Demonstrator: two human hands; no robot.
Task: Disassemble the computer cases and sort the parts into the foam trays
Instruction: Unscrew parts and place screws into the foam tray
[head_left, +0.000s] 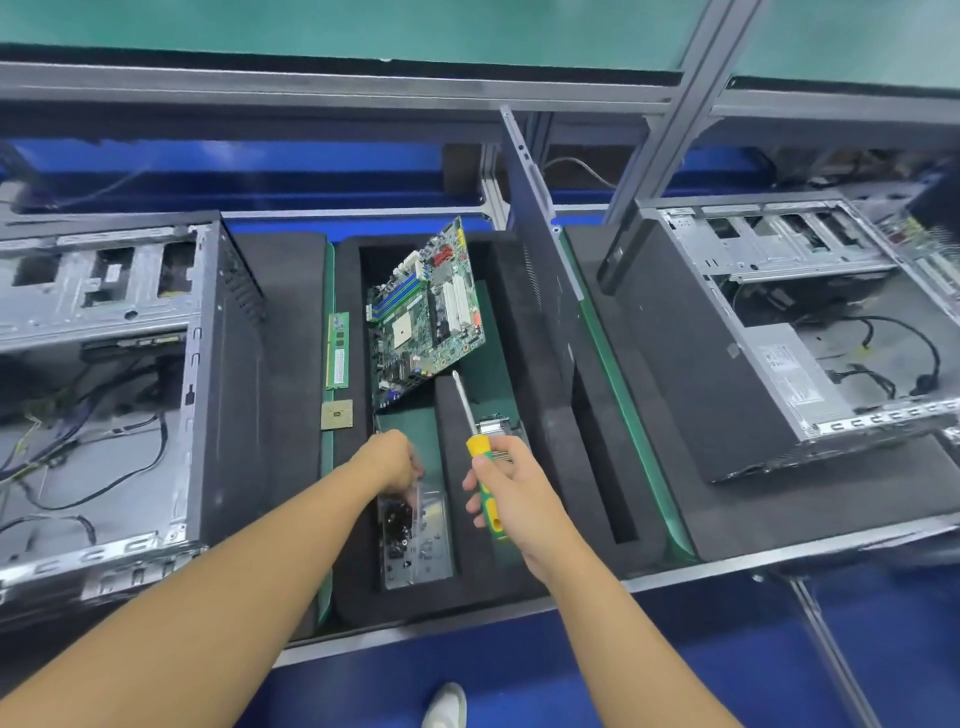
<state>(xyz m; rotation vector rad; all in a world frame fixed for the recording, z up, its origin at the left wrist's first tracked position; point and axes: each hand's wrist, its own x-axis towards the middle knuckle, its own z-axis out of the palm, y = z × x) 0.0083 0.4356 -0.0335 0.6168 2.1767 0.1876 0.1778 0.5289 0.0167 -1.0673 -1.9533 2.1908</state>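
Observation:
A black foam tray (470, 582) lies in the middle of the bench. A green motherboard (426, 312) leans tilted in its upper compartment. My right hand (506, 488) is shut on a yellow and green screwdriver (475, 441), shaft pointing up toward the board. My left hand (395, 462) reaches down into the lower left compartment, fingers at a clear plastic box (415, 535) that holds small dark screws; whether it grips anything is hidden. A RAM stick (337, 351) and a CPU chip (336, 414) lie left of the tray. A silver part (493, 423) sits just above my right hand.
An open computer case (104, 374) with loose cables stands at the left. Another open case (810, 322) lies at the right, behind a black side panel (550, 291) standing on edge. The bench's metal front edge (727, 564) runs below the tray. A shoe (445, 706) shows on the blue floor.

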